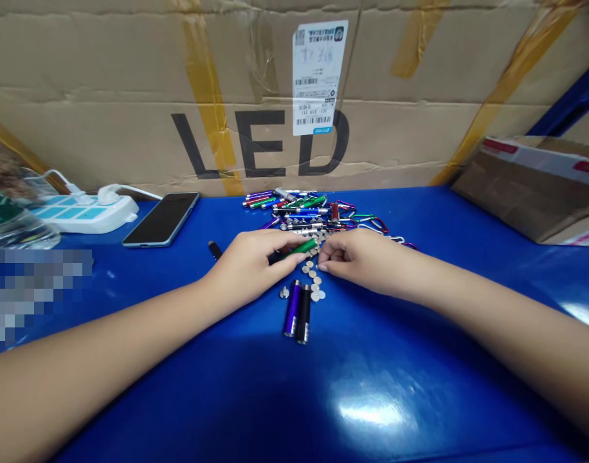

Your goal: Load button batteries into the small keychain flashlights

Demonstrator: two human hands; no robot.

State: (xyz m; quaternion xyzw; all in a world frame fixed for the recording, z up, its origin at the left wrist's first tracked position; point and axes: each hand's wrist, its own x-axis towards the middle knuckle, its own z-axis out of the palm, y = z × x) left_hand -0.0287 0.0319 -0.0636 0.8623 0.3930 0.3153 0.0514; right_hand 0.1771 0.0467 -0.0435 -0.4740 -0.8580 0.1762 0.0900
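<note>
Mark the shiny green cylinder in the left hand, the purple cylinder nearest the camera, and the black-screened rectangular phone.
Shiny green cylinder [307,246]: head view, its exposed section.
Purple cylinder [292,308]: head view, mid-barrel.
Black-screened rectangular phone [162,220]: head view, screen centre.

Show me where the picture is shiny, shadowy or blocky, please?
In the head view, white glare shines on the blue table, low in the middle and at the right edge; in the head view, shade darkens it below the right forearm; also in the head view, blocky squares hide part of the left edge, and the silver discs look too small for detail.
</note>
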